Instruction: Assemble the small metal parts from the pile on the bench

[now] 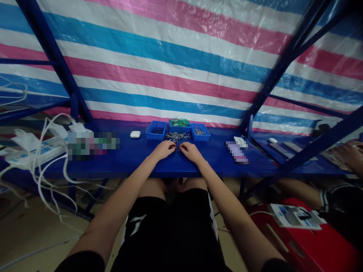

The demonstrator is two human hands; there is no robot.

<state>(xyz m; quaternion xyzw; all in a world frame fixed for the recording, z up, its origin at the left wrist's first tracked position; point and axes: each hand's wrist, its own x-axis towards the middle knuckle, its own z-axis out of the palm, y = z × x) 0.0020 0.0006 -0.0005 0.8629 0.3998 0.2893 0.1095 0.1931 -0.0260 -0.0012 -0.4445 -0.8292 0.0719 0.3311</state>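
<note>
- Nearest the camera, a seated person in black shorts [170, 230] stretches two bare forearms out over the front edge of a blue-painted metal worktop [136, 158].
- The left hand [164, 148] and right hand [191, 151] rest knuckles-up and almost touching; each grip is curled narrow, and whether anything is pinched inside cannot be told.
- Just beyond the fingertips lies a loose heap of small silver metal pins [177, 136], apparently being picked and sorted; a next pick would call for a fine fingertip pinch on one piece.
- Behind the heap stand three small blue plastic bins [156, 131], the middle one holding green parts [179, 122].
- Left of the grips, a white earbud case [135, 134]; farther right, another person's hand [350, 155].
- A striped pink, blue and white tarpaulin [181, 64] closes the back.
</note>
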